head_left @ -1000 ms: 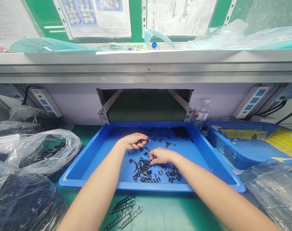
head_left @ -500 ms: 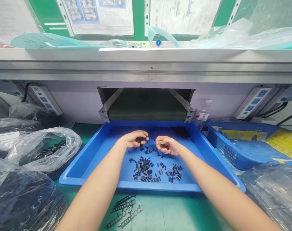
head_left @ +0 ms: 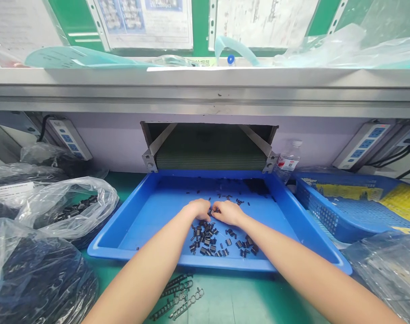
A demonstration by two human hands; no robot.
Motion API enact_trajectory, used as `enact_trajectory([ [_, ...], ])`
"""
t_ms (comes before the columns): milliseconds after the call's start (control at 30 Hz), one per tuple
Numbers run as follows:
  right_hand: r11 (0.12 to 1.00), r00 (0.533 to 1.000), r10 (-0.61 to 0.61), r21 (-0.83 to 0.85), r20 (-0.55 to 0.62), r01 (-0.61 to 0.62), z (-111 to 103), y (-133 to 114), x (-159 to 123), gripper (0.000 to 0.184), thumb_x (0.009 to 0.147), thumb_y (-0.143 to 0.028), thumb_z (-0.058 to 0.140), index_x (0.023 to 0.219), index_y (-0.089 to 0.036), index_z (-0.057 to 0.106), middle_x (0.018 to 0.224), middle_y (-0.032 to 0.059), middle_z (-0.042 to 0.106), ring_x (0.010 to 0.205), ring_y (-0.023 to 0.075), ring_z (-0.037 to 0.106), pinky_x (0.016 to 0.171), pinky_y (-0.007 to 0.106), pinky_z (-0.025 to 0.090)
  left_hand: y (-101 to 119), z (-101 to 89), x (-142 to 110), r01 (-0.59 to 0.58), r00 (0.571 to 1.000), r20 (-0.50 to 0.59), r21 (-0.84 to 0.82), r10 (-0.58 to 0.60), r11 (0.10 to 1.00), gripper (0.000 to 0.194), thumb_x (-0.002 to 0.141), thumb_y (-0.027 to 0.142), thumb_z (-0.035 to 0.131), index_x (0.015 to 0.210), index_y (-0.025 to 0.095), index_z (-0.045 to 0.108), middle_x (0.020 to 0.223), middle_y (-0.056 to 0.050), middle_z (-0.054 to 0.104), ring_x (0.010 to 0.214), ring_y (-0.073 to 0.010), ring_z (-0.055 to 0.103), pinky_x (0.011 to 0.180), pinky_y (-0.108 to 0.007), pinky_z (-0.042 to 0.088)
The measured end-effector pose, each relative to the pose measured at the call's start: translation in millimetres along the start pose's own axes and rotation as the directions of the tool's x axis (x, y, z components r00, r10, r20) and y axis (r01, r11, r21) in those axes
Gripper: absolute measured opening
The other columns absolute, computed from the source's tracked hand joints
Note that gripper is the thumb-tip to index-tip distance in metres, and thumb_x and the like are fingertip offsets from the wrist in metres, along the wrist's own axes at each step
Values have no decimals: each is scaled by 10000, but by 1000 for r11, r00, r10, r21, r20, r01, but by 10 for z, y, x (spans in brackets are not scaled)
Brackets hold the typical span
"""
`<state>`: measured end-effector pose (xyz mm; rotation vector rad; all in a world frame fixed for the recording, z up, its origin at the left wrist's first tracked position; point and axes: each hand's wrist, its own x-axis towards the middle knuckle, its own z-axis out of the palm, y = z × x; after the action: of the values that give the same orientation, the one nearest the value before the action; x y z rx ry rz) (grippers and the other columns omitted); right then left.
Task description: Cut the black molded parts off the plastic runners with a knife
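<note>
plastic bag (head_left: 107, 202): mouth open, black pieces (head_left: 78, 208) inside
ladder-like strips (head_left: 187, 305): on green bench (head_left: 221, 299), in front of blue tray (head_left: 232, 263)
left hand (head_left: 198, 209): fingers curled down in tray; grip hidden, can't tell
loose black parts (head_left: 205, 234): on tray floor, mostly nearer than hands
right hand (head_left: 228, 213): beside left, fingers bent inward; can't tell what's held

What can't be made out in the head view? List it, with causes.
Head view: how many small black parts, if any, the left hand and right hand hold; the hands cover them.
Head view: wording on the right paper sheet; blurred, cut off by the top edge.
Head view: the lower-left plastic bag's outer side; cut off by the left edge.
</note>
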<state>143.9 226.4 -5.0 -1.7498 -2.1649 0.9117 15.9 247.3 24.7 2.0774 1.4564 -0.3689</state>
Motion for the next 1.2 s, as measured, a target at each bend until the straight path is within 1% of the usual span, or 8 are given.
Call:
enact_trajectory([
  [267,948,998,4,318,-70,18,-175,162,13,210,908,-309,488,996,-129,550,823,14,585,594,104,565,512,241,491,-138,-53,28,-32,997,-73,-35,29,999,273,846,299,511,1072,147,541,1068,-72,574,903,-185,576,766,-384,493],
  [433,908,992,-52,409,-111,93,-277,188,-18,221,913,-321,478,1015,-133,533,808,6,569,552,87,537,463,211,464,-54,43,137,-81,992,-106,-140,66,987,270,841,284,520,1076,151,540,1105,-77,559,950,-195,560,800,-405,479],
  [533,923,994,-74,373,-78,98,-238,175,-20,226,916,-331,469,989,-130,540,787,1,567,538,84,532,457,210,459,-25,68,168,-64,994,-108,-262,37,963,241,841,285,520,1032,143,561,1052,-63,581,903,-185,575,764,-376,494],
  [633,959,996,-92,267,-8,90,-120,120,-19,212,912,-321,479,929,-126,559,754,-6,570,538,88,535,478,222,466,-109,-13,140,-27,989,-140,-431,-37,902,244,844,295,516,1016,129,560,980,-52,596,810,-159,591,684,-332,512],
  [800,985,980,-172,29,100,170,57,-38,-40,168,866,-285,556,950,-141,582,871,21,599,733,151,584,671,330,496,-334,-247,79,-23,951,-238,-691,-198,723,275,862,320,482,1058,133,530,961,-56,590,756,-137,588,636,-305,513],
  [933,974,966,-185,-98,180,205,111,-116,-55,200,860,-304,560,996,-159,578,963,41,593,835,185,577,752,382,476,-420,-303,77,-37,934,-253,-773,-254,633,301,862,340,476,1080,137,520,992,-64,584,788,-149,588,663,-325,511],
  [1067,973,960,-174,-115,220,202,103,-122,-60,164,861,-290,559,943,-150,586,961,43,590,837,180,573,747,375,476,-406,-262,82,-7,956,-197,-755,-218,655,265,856,324,492,1027,128,541,932,-50,592,733,-130,584,621,-294,508],
  [1200,980,957,-197,21,214,197,17,-40,-57,151,867,-283,553,859,-136,586,826,11,593,688,133,574,625,296,493,-323,-235,39,-5,985,-131,-663,-110,748,195,856,286,500,934,117,558,790,-9,584,587,-81,544,504,-219,473],
])
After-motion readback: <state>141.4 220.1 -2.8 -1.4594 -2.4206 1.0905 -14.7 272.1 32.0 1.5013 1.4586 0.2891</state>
